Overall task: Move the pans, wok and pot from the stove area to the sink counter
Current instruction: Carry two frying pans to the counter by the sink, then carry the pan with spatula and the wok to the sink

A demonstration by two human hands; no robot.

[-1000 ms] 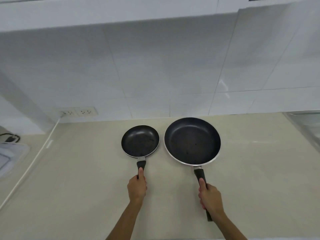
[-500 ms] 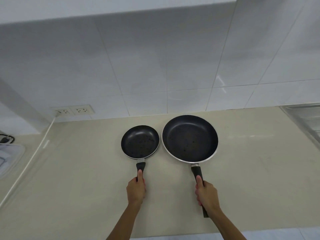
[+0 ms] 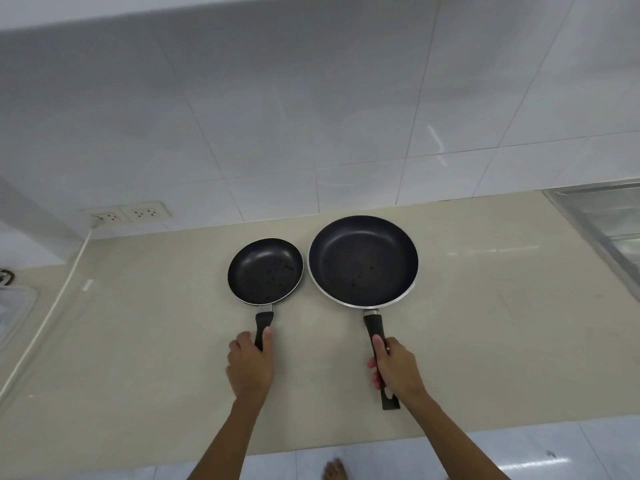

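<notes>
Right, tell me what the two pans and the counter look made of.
Small pan and large pan: likely aluminium with matte dark nonstick coating, given the bare silvery rims; handles look like black plastic. Counter: beige, faintly glossy, stone or laminate; can't tell which.

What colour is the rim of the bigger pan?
Silver, around a black inside; the bigger pan shows best in the head view.

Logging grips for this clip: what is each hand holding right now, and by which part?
The left hand holds the small pan by its black handle; the right hand holds the large pan partway down its black handle.
</notes>
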